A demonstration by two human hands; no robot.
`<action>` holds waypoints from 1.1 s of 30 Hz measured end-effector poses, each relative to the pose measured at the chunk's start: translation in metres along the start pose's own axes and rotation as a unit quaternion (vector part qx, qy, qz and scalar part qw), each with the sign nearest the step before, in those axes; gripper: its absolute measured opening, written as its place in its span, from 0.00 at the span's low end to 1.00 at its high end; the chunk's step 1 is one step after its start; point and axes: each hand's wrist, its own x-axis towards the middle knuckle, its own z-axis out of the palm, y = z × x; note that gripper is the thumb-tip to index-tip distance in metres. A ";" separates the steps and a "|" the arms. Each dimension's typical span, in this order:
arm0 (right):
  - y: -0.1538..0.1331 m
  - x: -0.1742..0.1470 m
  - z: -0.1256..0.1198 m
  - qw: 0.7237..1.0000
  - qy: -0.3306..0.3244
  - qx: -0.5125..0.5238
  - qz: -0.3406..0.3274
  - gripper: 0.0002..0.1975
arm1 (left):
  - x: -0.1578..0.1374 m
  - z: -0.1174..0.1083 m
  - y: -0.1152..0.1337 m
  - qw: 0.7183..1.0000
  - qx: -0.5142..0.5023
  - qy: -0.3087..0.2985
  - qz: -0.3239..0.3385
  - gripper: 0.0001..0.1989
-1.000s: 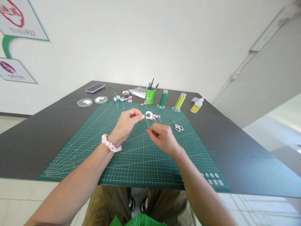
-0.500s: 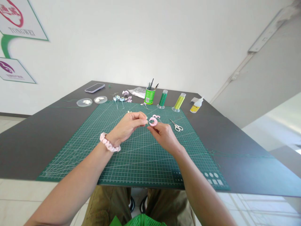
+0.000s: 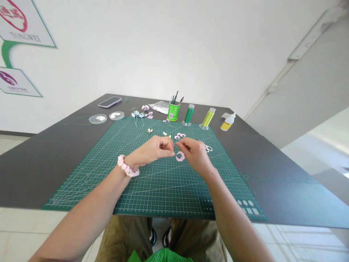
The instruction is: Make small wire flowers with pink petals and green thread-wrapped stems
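My left hand (image 3: 156, 148), with a pink scrunchie (image 3: 127, 168) on its wrist, is closed in a pinch over the green cutting mat (image 3: 152, 185). At its fingertips is a pink ring-shaped petal (image 3: 180, 157), tilted and hanging just above the mat. My right hand (image 3: 195, 151) is also pinched, its fingertips a little above the petal; whatever thin piece they grip is too small to see. Small pink petals (image 3: 180, 135) lie just beyond the hands. White-handled scissors (image 3: 208, 148) rest by my right hand, partly hidden behind it.
Behind the mat stand a green can of tools (image 3: 173, 111), a dark green thread spool (image 3: 188, 115), a yellow-green spool (image 3: 208, 119) and a glue bottle (image 3: 228, 121). At the left are a phone (image 3: 110, 102), two clear dishes (image 3: 98, 119) and several wired flowers (image 3: 141, 115).
Both hands have come slightly nearer to me. The pink petal has swung from above my right fingers to below them. The right hand now covers more of the scissors.
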 end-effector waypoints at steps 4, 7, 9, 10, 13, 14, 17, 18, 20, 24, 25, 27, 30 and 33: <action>-0.002 0.000 -0.002 1.000 0.009 -0.008 -0.017 0.15 | 0.001 0.001 -0.005 0.997 0.072 0.006 0.009 0.08; -0.005 0.000 -0.002 1.000 0.015 -0.010 -0.023 0.16 | 0.002 0.002 -0.009 0.994 0.102 0.023 0.013 0.07; -0.006 0.000 -0.002 1.000 0.018 -0.008 -0.023 0.15 | 0.003 0.002 -0.011 0.991 0.124 0.040 0.014 0.07; -0.007 -0.001 -0.002 0.999 0.019 -0.007 -0.024 0.15 | 0.003 0.003 -0.012 0.990 0.134 0.051 0.014 0.07; -0.009 -0.001 -0.003 0.999 0.017 -0.008 -0.028 0.15 | 0.004 0.003 -0.014 0.985 0.152 0.077 0.014 0.07; -0.010 -0.002 -0.002 0.999 0.017 -0.008 -0.032 0.15 | 0.005 0.003 -0.014 0.985 0.151 0.088 0.014 0.07; -0.012 -0.001 -0.002 0.999 0.028 -0.011 -0.045 0.15 | 0.006 0.003 -0.016 0.982 0.139 0.125 0.012 0.09; -0.012 -0.001 -0.002 0.998 0.033 -0.012 -0.049 0.16 | 0.007 0.003 -0.017 0.981 0.135 0.140 0.012 0.09; -0.013 -0.001 -0.001 0.998 0.041 -0.012 -0.055 0.17 | 0.008 0.002 -0.019 0.977 0.128 0.172 0.013 0.09; -0.015 -0.002 0.001 0.997 0.038 -0.007 -0.062 0.16 | 0.009 0.001 -0.021 0.966 0.117 0.230 0.021 0.09; -0.015 -0.002 0.001 0.997 0.037 -0.005 -0.064 0.16 | 0.009 0.001 -0.021 0.964 0.113 0.240 0.023 0.08; -0.015 -0.002 0.002 0.997 0.030 0.001 -0.070 0.15 | 0.009 0.002 -0.019 0.961 0.102 0.255 0.025 0.08; -0.017 -0.003 0.002 0.997 0.012 0.013 -0.075 0.16 | 0.008 0.003 -0.015 0.958 0.080 0.274 0.025 0.08; -0.018 -0.003 0.004 0.997 -0.010 0.024 -0.077 0.16 | 0.008 0.004 -0.011 0.958 0.041 0.284 0.024 0.08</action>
